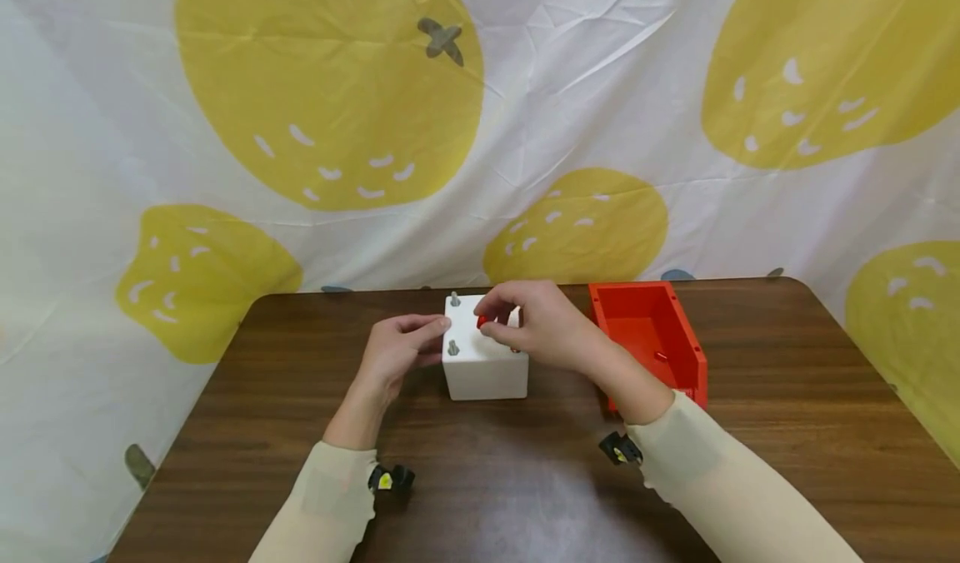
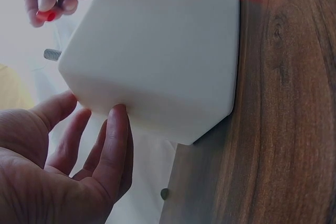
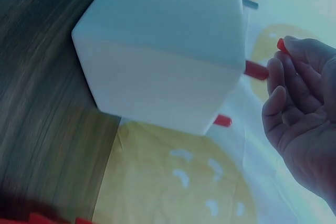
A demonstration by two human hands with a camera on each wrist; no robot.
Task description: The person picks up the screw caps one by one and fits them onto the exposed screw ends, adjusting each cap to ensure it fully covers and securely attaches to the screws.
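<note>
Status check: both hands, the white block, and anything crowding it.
Left hand braces the white block, fingers relaxed. Right hand pinches a small red piece over the block's top. Grey studs stand bare; orange bin close beside, right.

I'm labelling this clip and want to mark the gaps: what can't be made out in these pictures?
- Head view: the right hand covers the white block's right top, hiding how the red piece sits.
- Right wrist view: motion blur smears the table.
- Head view: the red bin's near end is behind the right forearm.
</note>
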